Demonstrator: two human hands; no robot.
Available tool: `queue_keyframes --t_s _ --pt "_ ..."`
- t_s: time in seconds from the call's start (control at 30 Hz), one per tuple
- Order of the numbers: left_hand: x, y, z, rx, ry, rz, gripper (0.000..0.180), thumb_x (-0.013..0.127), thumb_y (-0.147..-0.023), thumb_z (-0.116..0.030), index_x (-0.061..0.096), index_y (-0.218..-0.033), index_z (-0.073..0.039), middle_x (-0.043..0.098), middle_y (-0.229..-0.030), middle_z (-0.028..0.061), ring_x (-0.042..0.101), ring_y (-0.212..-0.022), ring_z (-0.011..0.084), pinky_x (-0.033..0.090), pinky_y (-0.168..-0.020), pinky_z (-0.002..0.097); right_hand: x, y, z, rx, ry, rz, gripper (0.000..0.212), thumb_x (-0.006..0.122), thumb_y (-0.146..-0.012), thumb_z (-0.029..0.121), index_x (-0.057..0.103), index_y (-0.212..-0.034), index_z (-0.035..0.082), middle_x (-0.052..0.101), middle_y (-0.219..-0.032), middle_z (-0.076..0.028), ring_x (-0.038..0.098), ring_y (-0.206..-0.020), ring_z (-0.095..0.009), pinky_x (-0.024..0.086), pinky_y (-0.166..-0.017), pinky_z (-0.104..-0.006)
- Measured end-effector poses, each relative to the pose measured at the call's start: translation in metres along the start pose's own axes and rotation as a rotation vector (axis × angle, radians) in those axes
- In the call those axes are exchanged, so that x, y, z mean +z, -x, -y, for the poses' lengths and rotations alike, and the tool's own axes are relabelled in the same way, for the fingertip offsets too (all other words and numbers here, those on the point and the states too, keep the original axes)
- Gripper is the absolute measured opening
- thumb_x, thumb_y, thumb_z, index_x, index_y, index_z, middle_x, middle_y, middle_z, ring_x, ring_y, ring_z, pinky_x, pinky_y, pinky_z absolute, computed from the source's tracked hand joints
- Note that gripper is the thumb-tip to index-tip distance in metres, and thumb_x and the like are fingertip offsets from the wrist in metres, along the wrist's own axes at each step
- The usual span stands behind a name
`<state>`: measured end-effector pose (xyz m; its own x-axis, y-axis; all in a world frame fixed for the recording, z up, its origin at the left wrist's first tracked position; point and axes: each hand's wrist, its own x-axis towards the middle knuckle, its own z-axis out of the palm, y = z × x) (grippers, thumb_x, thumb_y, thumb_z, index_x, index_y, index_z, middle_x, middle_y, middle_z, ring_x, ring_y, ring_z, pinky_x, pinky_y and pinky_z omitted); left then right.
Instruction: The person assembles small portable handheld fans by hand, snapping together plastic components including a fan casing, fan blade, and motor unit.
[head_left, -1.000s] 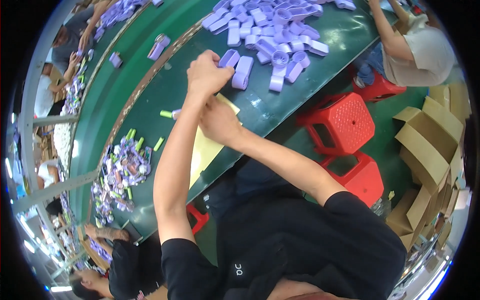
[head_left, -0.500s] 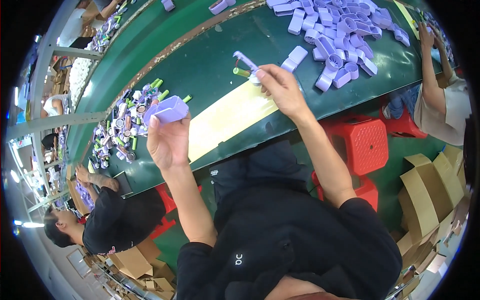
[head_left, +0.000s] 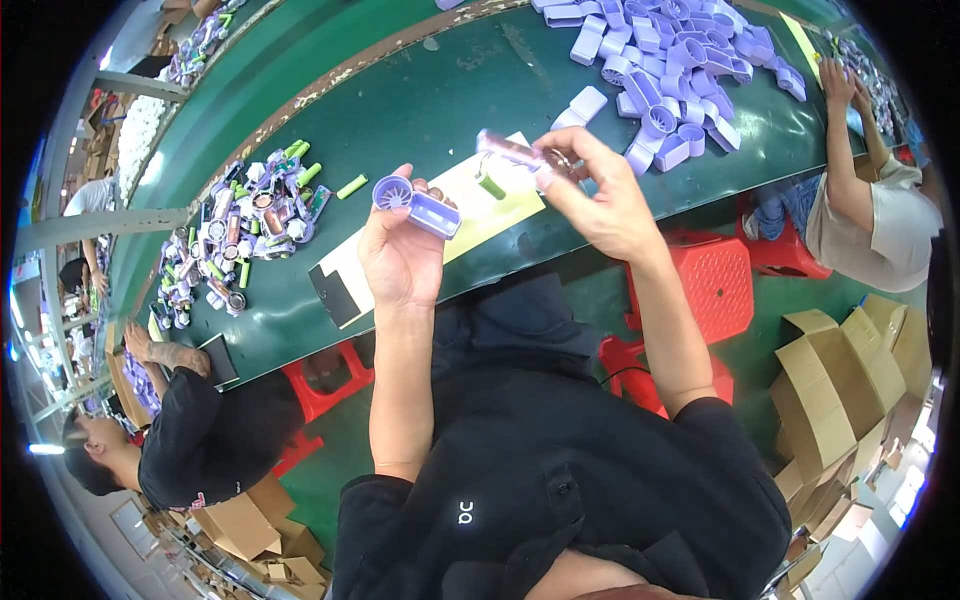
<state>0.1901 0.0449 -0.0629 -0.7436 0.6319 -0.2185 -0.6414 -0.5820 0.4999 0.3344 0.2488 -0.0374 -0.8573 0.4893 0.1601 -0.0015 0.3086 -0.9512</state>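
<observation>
My left hand [head_left: 402, 262] is closed around a purple plastic housing [head_left: 436, 216], tilted so its open hollow shows. One end of the housing is round with a spoked grille. To its right, my right hand [head_left: 612, 208] pinches a small electronic assembly [head_left: 512, 150], blurred by motion. From that assembly hangs a green cylindrical cell [head_left: 491, 187]. The two parts are apart, both held above a yellow sheet [head_left: 516, 208] on the green table [head_left: 440, 95]. My fingertips behind the housing are partly hidden.
A pile of electronic assemblies with green cells [head_left: 238, 228] lies to the left, a loose green cell [head_left: 353, 187] beside it. Purple housings [head_left: 680, 75] are heaped at far right. Co-workers sit on both sides. Red stools [head_left: 705, 285] and cardboard boxes [head_left: 835, 385] stand near.
My left hand has moved right and turned the housing, so its round grille end now shows. The assembly in my right hand has swung lower and flatter. The whole view has shifted slightly.
</observation>
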Motion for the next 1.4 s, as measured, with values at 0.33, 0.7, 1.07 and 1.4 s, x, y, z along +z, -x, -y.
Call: queue_keyframes --t_s 0.33,0.7,1.07,1.4 --pt "-0.020 0.017 0.016 -0.034 -0.263 -0.122 0.053 0.058 -0.085 -0.001 0.048 -0.137 0.004 0.062 -0.109 0.0160 0.065 -0.104 0.0309 0.055 -0.094 0.0475 0.005 0.025 -0.039 -0.248 0.817 -0.095 0.028 0.068 -0.079 0.006 0.064 -0.106 0.004 0.062 -0.098 -0.014 0.059 -0.092 -0.034 0.048 -0.081 -0.0465" --pt "-0.006 0.017 0.029 -0.081 -0.500 -0.048 0.054 0.051 -0.085 0.002 0.047 -0.139 0.002 0.063 -0.110 0.0169 0.068 -0.095 0.0263 0.057 -0.088 0.0397 0.016 0.010 -0.032 -0.340 0.744 -0.032 0.038 0.073 -0.080 0.003 0.069 -0.118 0.007 0.064 -0.123 -0.011 0.057 -0.121 -0.033 0.045 -0.105 -0.0469" --pt "-0.004 -0.001 0.038 -0.061 -0.461 -0.059 0.048 0.069 -0.091 0.002 0.051 -0.135 -0.002 0.066 -0.110 0.0102 0.067 -0.084 0.0135 0.057 -0.072 0.0279 0.035 -0.026 -0.032 -0.378 0.702 0.068 0.021 0.079 -0.082 0.011 0.064 -0.097 0.010 0.069 -0.095 -0.005 0.068 -0.102 -0.024 0.037 -0.119 -0.0517" --pt "0.007 -0.019 0.028 0.096 -0.531 0.048 0.039 0.077 -0.090 0.005 0.059 -0.124 -0.003 0.072 -0.111 0.0099 0.066 -0.084 0.0081 0.054 -0.067 0.0211 0.039 -0.027 -0.012 -0.239 0.194 -0.011 0.027 0.082 -0.083 0.005 0.072 -0.108 0.004 0.073 -0.095 -0.007 0.071 -0.089 -0.021 0.054 -0.093 -0.0371"
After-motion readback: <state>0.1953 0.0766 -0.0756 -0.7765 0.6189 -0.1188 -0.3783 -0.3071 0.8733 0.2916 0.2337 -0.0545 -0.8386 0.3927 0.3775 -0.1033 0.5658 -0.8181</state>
